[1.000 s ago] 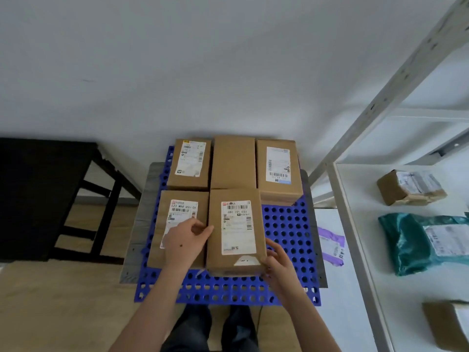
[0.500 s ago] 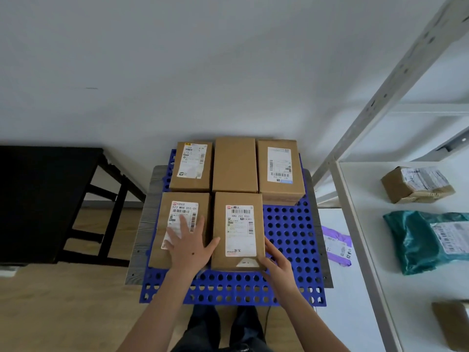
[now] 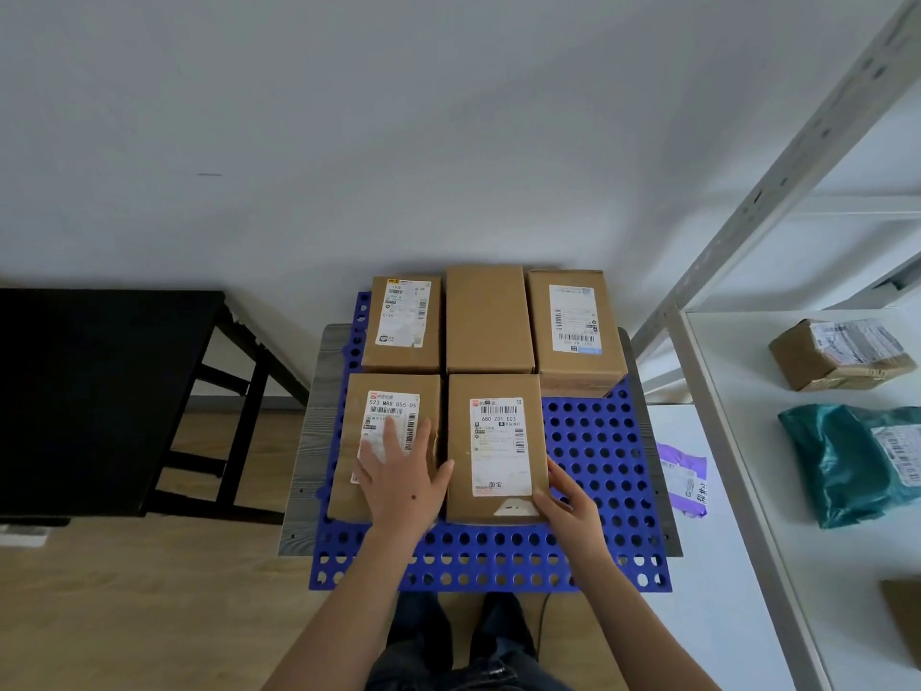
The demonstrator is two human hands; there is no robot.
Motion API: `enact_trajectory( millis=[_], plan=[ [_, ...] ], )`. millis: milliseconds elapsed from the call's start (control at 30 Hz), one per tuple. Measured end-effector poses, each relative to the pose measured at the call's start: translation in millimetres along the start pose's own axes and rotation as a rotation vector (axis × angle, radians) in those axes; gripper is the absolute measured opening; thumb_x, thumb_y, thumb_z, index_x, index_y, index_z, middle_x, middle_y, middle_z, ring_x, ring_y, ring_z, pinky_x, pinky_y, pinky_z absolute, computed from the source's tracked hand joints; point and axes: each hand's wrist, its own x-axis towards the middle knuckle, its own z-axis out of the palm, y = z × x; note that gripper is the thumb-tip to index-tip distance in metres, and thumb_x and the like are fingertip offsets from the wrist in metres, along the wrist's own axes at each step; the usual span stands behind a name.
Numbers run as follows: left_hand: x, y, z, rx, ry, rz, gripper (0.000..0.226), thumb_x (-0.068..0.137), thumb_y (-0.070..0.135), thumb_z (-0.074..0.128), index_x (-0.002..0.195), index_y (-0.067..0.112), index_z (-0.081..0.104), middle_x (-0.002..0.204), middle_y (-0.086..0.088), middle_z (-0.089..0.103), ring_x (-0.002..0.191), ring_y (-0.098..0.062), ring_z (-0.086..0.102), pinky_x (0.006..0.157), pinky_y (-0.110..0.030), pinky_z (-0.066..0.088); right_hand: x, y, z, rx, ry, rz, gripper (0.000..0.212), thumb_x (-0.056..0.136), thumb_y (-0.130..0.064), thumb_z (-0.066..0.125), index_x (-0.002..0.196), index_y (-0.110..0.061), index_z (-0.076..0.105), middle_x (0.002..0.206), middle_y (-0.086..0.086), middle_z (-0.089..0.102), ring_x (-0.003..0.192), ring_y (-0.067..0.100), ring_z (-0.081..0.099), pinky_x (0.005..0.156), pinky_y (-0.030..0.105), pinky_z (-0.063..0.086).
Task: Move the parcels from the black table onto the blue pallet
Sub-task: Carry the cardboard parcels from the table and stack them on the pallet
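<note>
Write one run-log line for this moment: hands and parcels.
left hand: flat on front-left parcel | right hand: against right side of front-middle parcel | blue pallet: five parcels, front-right spot bare

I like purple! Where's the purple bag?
In the head view, the purple bag lies at right, between the blue pallet and the white shelf.

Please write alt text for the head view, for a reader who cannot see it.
A person's left hand lies flat on the front left parcel and the right hand touches the side of the front middle parcel, on a blue pallet holding five brown parcels. A black table stands to the left, a white shelf to the right.
</note>
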Motion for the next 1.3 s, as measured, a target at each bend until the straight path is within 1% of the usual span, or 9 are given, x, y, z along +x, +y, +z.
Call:
enact_trajectory(
  millis=[67,167,233,333,400,667,900,1167,1300],
  plan=[
    [2.9,-10.2,-7.1,-0.026,0.047,-0.038,0.078,0.082,0.069,0.049,0.148,0.040,0.018,0.159,-0.012,0.006,0.142,-0.045,0.009,0.114,-0.061,0.008,3.7,-3.8,-0.8,-0.112,0.004,-0.012,0.048,0.092,-0.007,0.063,0.133,-0.030,0.051,0.111,-0.014,0.059,0.084,-0.003,0.064,0.059,0.013,0.051],
    [7.1,-33.1,-12.8,-0.062,0.049,-0.160,0.098,0.072,0.073,0.060,0.148,0.035,0.012,0.156,-0.018,0.005,0.139,-0.049,0.012,0.112,-0.062,0.009,11.1,-9.7,-1.8,-0.249,0.002,-0.020,0.053,0.090,-0.011,0.066,0.138,-0.025,0.049,0.117,-0.003,0.056,0.099,0.009,0.057,0.072,0.024,0.053],
    [9.3,-47.8,-11.6,-0.159,0.024,-0.206,0.106,0.067,0.069,0.069,0.146,0.032,0.010,0.152,-0.020,0.012,0.137,-0.049,0.017,0.111,-0.061,0.021,15.0,-12.7,-1.9,-0.293,-0.005,-0.010,0.056,0.089,-0.012,0.067,0.140,-0.022,0.046,0.109,-0.005,0.056,0.099,0.013,0.057,0.070,0.024,0.052],
    [12.0,-59.5,-7.2,-0.370,0.006,-0.169,0.103,0.064,0.056,0.078,0.142,0.030,0.015,0.139,-0.016,0.033,0.125,-0.038,0.040,0.096,-0.055,0.045,18.3,-14.7,-0.7,-0.316,-0.005,0.003,0.057,0.089,-0.011,0.068,0.141,-0.020,0.045,0.103,-0.008,0.057,0.091,0.007,0.058,0.062,0.016,0.048],
    [12.2,-60.4,-5.0,-0.404,0.020,-0.142,0.102,0.064,0.053,0.079,0.141,0.030,0.017,0.134,-0.014,0.037,0.119,-0.034,0.045,0.089,-0.051,0.049,19.0,-13.7,-0.8,-0.334,0.001,0.010,0.058,0.089,-0.011,0.067,0.141,-0.020,0.044,0.100,-0.010,0.057,0.089,0.004,0.057,0.060,0.015,0.047],
    [9.9,-60.6,-4.4,-0.396,0.021,-0.087,0.098,0.064,0.057,0.077,0.140,0.032,0.020,0.133,-0.009,0.040,0.116,-0.027,0.049,0.086,-0.042,0.051,19.6,-14.6,-7.5,-0.413,-0.006,-0.001,0.060,0.089,-0.011,0.067,0.144,-0.020,0.042,0.097,-0.013,0.058,0.086,0.003,0.058,0.058,0.015,0.047],
    [8.1,-58.8,-6.7,-0.400,0.008,-0.088,0.098,0.065,0.057,0.077,0.141,0.028,0.022,0.134,-0.010,0.040,0.117,-0.029,0.048,0.091,-0.044,0.050,19.6,-16.1,-8.8,-0.413,0.000,-0.001,0.061,0.089,-0.011,0.067,0.144,-0.021,0.042,0.098,-0.010,0.060,0.085,0.006,0.061,0.063,0.021,0.053],
    [6.3,-57.4,-9.4,-0.430,0.005,-0.089,0.099,0.065,0.051,0.080,0.142,0.024,0.023,0.135,-0.011,0.040,0.120,-0.029,0.046,0.096,-0.046,0.048,14.1,-17.4,-7.4,-0.416,0.003,-0.015,0.061,0.090,-0.013,0.067,0.145,-0.021,0.042,0.097,-0.014,0.057,0.087,0.000,0.056,0.062,0.016,0.047],
    [4.1,-54.9,-9.8,-0.399,0.015,-0.124,0.101,0.066,0.051,0.079,0.144,0.022,0.021,0.144,-0.016,0.031,0.131,-0.036,0.033,0.105,-0.052,0.038,11.2,-18.7,-7.9,-0.391,-0.001,-0.021,0.062,0.088,-0.014,0.070,0.143,-0.021,0.044,0.098,-0.012,0.061,0.088,0.003,0.059,0.064,0.018,0.050]
  ],
)
